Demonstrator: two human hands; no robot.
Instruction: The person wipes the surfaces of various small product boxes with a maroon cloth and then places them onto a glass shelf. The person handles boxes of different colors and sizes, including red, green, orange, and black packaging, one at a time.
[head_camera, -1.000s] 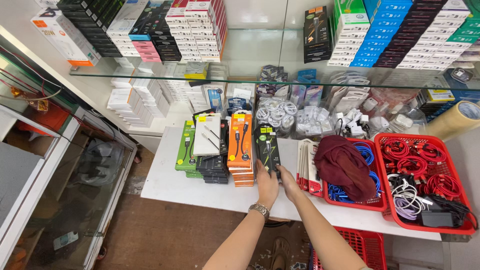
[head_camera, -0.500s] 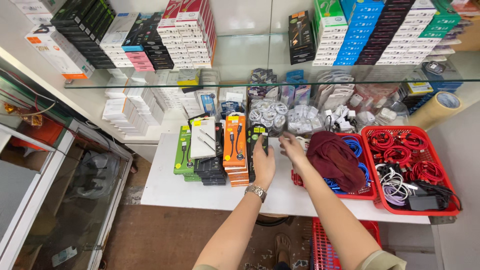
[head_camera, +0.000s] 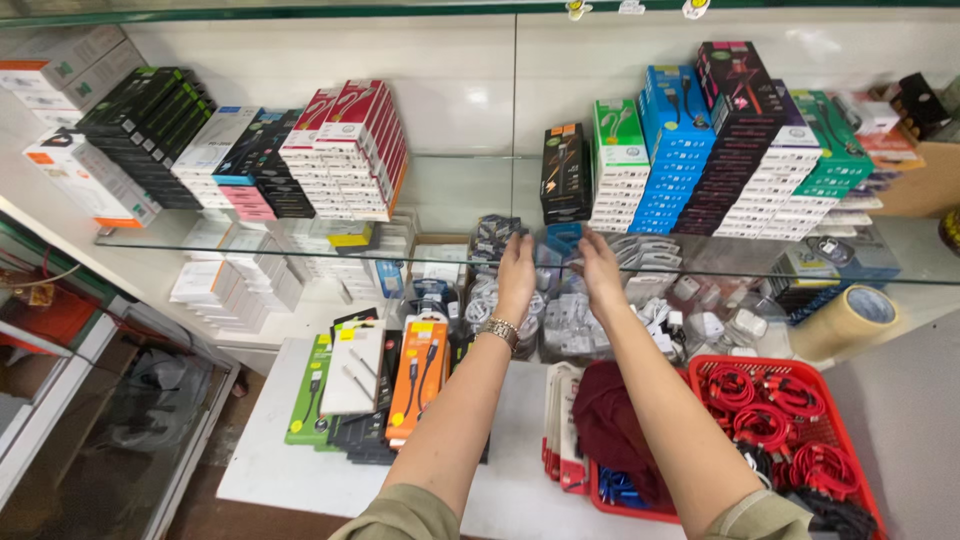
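Head view: both arms stretch forward over the white counter (head_camera: 300, 470) toward the glass shelf (head_camera: 450, 210). The left hand (head_camera: 517, 272), with a metal wristwatch (head_camera: 500, 330) on its wrist, and the right hand (head_camera: 600, 268) are raised side by side at the shelf's front edge, just apart from each other. Between and behind them sits a dark blue packet (head_camera: 562, 240) among clear bags of white cables (head_camera: 580, 320); whether the fingers grasp it or only rest near it cannot be told, since only the backs of the hands show and the fingertips are hidden. On the shelf above stand stacks of boxes: black box (head_camera: 565, 175), green-and-white boxes (head_camera: 620, 165), blue boxes (head_camera: 680, 150) and, further left, red-and-white boxes (head_camera: 350, 150). On the counter below the left forearm lie flat cable packs, an orange pack (head_camera: 418, 380) beside a green pack (head_camera: 310, 390). Under the right forearm a dark red cloth (head_camera: 615, 430) lies over a red basket (head_camera: 845, 440) holding coiled red cables (head_camera: 760, 410). A roll of brown tape (head_camera: 845, 320) stands at the right
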